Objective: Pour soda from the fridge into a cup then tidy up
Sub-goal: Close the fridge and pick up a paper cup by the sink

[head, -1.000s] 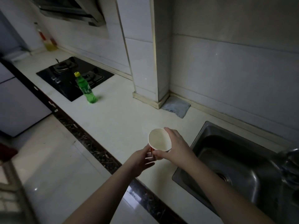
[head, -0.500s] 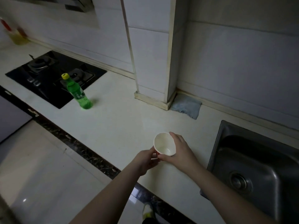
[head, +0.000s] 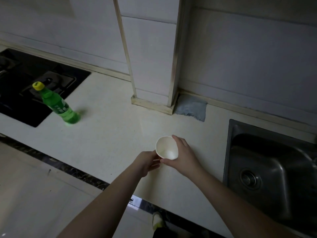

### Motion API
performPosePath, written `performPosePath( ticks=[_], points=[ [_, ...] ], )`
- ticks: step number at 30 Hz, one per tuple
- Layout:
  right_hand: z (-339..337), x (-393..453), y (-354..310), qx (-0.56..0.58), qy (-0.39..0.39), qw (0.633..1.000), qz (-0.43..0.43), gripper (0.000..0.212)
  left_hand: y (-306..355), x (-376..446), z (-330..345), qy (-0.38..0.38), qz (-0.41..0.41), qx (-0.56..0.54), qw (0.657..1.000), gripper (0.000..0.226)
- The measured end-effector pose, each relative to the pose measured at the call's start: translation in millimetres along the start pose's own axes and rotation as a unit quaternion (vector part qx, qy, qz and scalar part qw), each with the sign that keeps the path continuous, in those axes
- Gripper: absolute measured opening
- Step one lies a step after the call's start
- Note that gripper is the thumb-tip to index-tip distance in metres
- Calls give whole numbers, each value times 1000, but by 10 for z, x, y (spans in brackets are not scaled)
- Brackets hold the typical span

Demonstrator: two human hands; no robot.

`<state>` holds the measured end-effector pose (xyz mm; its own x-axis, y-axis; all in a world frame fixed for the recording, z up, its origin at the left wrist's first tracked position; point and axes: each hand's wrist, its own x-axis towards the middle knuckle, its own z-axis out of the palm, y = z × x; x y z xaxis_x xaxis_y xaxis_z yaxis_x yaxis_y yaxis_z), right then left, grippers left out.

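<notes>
- Dim kitchen, pale stone countertop [head: 106, 134] seen from above.
- Right hand [head: 184, 157] wraps the far side of a small white paper cup [head: 166, 148], which looks empty; left hand [head: 145, 161] pinches its near lower wall.
- Such a cup is probably light and easily crushed (hold low on the wall, gently).
- Green plastic soda bottle with yellow cap [head: 58, 103] stands capped, well apart to the left, beside the black hob [head: 20, 79].
- Steel sink [head: 267, 169] lies to the right.
</notes>
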<state>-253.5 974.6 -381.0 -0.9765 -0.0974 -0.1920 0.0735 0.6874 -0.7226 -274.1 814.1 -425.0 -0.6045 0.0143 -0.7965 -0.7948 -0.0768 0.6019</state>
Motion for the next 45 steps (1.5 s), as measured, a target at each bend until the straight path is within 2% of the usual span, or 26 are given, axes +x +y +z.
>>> performPosePath(
  ticks=[5, 19, 25, 30, 31, 33, 37, 39, 41, 45],
  points=[
    [80, 40, 51, -1, 0, 1000, 15, 103, -13, 77, 35, 18, 42, 32, 998, 17],
    [155, 16, 195, 46, -17, 998, 49, 110, -53, 84, 47, 10, 59, 79, 995, 11],
    [21, -31, 239, 15, -22, 999, 28, 115, -83, 59, 25, 27, 77, 116, 990, 12],
    [-102, -157, 255, -40, -21, 999, -8, 106, -74, -78, 3, 54, 133, 146, 979, 23],
    [-121, -194, 249, -50, -21, 998, -15, 101, -66, -122, -3, 67, 157, 176, 970, 25],
    [-165, -268, 224, -69, -14, 997, -26, 89, -49, -224, -22, 101, 224, 280, 928, 30],
    [-250, -407, 180, -145, 4, 987, -74, 71, -72, -481, -32, 168, 368, 439, 802, 40],
    [-281, -491, 163, -174, 1, 981, -89, 65, -120, -607, -24, 194, 421, 500, 732, 53],
    [-304, -581, 148, -185, -2, 978, -99, 58, -184, -717, -35, 223, 442, 540, 680, 63],
    [-364, -744, 150, -243, 8, 961, -135, 55, -310, -974, -38, 260, 402, 625, 616, 73]
  ],
)
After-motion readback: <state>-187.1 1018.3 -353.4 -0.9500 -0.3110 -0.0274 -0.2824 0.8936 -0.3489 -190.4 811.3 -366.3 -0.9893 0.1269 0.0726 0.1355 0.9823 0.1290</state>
